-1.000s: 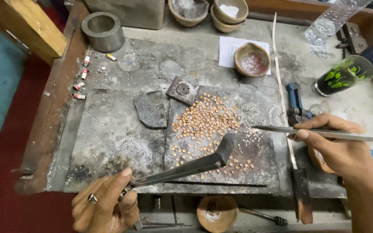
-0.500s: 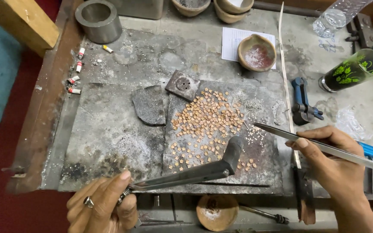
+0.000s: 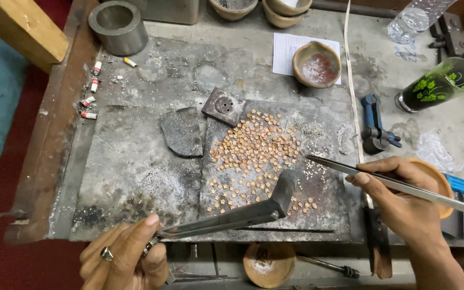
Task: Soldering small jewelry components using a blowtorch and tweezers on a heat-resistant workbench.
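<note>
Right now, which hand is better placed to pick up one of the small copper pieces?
Right. The right hand holds tweezers whose tip is beside the copper pieces; the left hand holds the torch.

Left hand grips torch; right hand tweezers

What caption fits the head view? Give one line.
Left hand holds torch, right hand tweezers over copper pieces.

The sooty grey bench carries scattered copper-coloured pieces, a clay bowl, a metal ring and a green glass.
</note>
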